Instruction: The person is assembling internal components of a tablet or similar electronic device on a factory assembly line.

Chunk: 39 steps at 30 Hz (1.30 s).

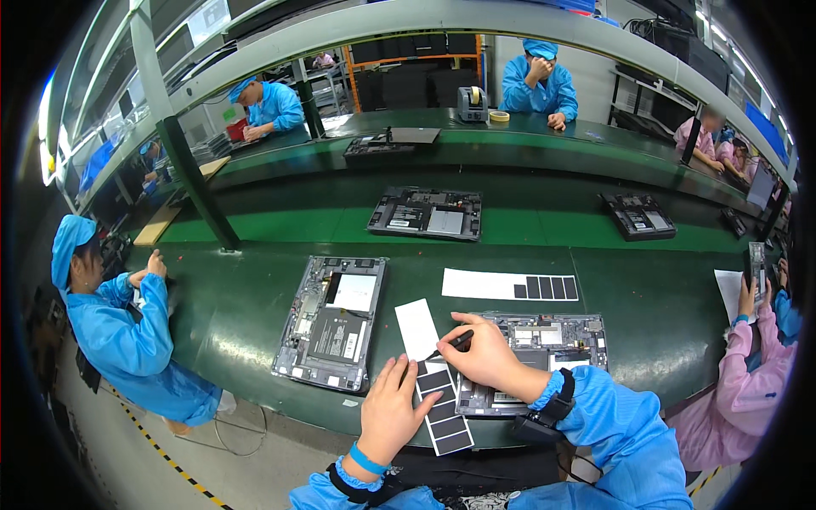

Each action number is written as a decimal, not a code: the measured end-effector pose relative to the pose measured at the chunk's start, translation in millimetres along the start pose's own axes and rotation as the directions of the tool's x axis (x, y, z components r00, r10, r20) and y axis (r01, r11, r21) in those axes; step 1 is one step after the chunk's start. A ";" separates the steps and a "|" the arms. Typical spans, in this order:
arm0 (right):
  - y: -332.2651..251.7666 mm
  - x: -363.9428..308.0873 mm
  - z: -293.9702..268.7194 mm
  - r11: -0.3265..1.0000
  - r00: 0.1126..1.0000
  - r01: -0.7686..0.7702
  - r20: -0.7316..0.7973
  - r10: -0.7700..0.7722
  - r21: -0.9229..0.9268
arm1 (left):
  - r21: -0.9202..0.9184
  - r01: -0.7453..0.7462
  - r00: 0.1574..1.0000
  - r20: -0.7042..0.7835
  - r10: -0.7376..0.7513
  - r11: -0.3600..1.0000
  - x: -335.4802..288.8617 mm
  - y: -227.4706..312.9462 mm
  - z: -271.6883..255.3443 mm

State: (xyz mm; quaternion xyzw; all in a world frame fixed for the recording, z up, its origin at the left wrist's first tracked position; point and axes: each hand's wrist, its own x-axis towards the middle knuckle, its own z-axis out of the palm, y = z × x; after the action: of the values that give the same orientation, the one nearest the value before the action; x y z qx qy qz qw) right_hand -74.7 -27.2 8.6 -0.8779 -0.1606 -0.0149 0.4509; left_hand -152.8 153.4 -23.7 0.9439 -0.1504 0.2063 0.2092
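Observation:
My right hand (491,357) grips a slim black pen-like tool (461,340) between thumb and fingers. Its thin tip points down to the left, at the upper end of a white backing strip with black rectangular stickers (444,411). My left hand (393,411) lies with fingers apart at the strip's left edge, fingertips close to the tool tip. Just beyond the fingertips is a blank white sheet (416,329). Under my right wrist sits an opened device with exposed circuit boards (586,330), partly covered by my forearm.
Another opened device (342,336) lies to the left on the green bench (229,297). A second sticker strip (480,284) rests farther back. More opened devices (425,212) are on the green belt. Co-workers sit left (127,323), right (739,382) and across; a green post (197,183) stands at left.

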 end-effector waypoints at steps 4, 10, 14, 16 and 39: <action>0.7 1.3 0.9 0.998 0.998 0.055 0.011 -0.055 0.036 | 0.031 -0.010 1.000 -0.013 0.010 0.999 -0.2 -0.1 -0.8; -5.6 -0.5 -3.4 0.951 0.994 -0.105 0.056 0.093 0.291 | 0.048 -0.027 1.000 -0.013 0.028 0.998 2.9 2.5 -4.7; -0.4 -2.7 -25.1 0.772 0.996 -0.075 0.017 0.083 0.631 | 0.106 -0.072 0.994 0.093 0.062 0.992 15.7 4.7 -14.5; -4.3 -8.3 -51.9 0.754 0.991 -0.065 -0.048 0.128 0.653 | 0.136 -0.078 0.984 0.171 0.054 0.988 21.7 0.1 -17.3; 46.6 -47.8 -105.2 0.741 0.902 -0.268 -0.110 0.417 0.616 | -0.535 -0.477 0.703 0.244 0.668 0.697 81.9 47.2 27.5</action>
State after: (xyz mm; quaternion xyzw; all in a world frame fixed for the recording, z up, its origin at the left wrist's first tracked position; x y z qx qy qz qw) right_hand -93.8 -149.0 26.2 -0.7010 0.0637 0.0129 0.7102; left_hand -90.2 83.7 6.4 0.7955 -0.5271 0.0151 0.2986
